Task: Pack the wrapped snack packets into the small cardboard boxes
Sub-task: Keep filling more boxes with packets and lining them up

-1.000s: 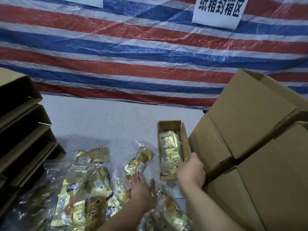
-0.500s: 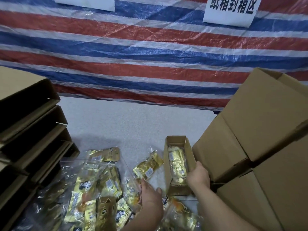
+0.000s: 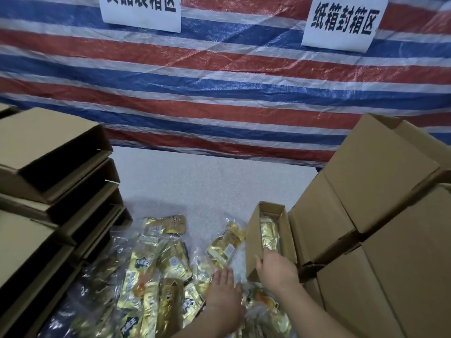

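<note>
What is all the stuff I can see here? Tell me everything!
small box: one, brown, open, centre right of table, gold packet inside
snack packets: many, gold, piled at front of table
empty boxes: a stack, brown, left side
big cartons: several, brown, right side
table: one, pale grey
tarp: one, red, blue and white stripes, behind table
paper signs: two, white, on tarp
left hand: on the packets
right hand: grips the small box's near end

Left hand point(image 3: 225, 292) flat, fingers spread; right hand point(image 3: 274, 267) curled, gripping.
</note>
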The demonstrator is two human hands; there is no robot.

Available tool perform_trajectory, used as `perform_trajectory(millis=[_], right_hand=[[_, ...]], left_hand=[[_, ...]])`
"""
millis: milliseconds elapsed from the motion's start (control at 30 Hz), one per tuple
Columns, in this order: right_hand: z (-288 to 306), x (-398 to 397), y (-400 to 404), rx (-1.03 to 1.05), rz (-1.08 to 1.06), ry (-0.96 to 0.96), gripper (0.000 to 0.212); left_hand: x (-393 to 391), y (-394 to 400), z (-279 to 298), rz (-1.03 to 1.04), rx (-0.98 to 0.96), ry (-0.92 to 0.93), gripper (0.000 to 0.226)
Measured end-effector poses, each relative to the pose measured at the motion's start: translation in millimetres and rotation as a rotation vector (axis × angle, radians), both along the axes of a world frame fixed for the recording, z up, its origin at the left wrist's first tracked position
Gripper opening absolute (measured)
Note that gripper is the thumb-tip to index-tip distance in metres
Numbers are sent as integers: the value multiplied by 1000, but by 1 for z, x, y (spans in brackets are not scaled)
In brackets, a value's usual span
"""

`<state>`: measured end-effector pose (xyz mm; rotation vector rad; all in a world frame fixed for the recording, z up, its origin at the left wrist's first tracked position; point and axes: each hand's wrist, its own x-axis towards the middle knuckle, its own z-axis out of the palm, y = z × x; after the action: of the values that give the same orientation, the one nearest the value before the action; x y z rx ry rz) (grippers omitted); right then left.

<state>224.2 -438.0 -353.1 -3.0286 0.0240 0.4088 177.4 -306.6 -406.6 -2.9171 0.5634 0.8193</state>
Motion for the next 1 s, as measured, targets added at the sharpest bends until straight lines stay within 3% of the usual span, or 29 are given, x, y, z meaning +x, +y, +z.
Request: perform_trajectory(millis=[100, 267, 433, 600, 667, 767, 1000], right_hand=[[5, -3, -9, 10, -17, -11, 38], [15, -23, -17, -5, -30, 4, 38], [37, -43, -3, -159, 55, -238, 39], [60, -125, 55, 188, 59, -550, 28], [79, -163, 76, 368, -4, -616, 33], [93, -230, 88, 590, -125, -547, 26], [65, -359, 51, 632, -288, -217, 18]], left_hand=[[-23, 12, 17, 55, -220, -39, 60], [-91, 47, 43, 347, -559, -46, 46], [-146, 97, 74, 656, -776, -103, 46], [-203, 145, 82, 823, -906, -126, 36], [-214, 157, 86, 852, -920, -108, 38], [-238, 168, 86, 810, -923, -81, 40], [-328, 170, 83, 729, -844, 46, 43]])
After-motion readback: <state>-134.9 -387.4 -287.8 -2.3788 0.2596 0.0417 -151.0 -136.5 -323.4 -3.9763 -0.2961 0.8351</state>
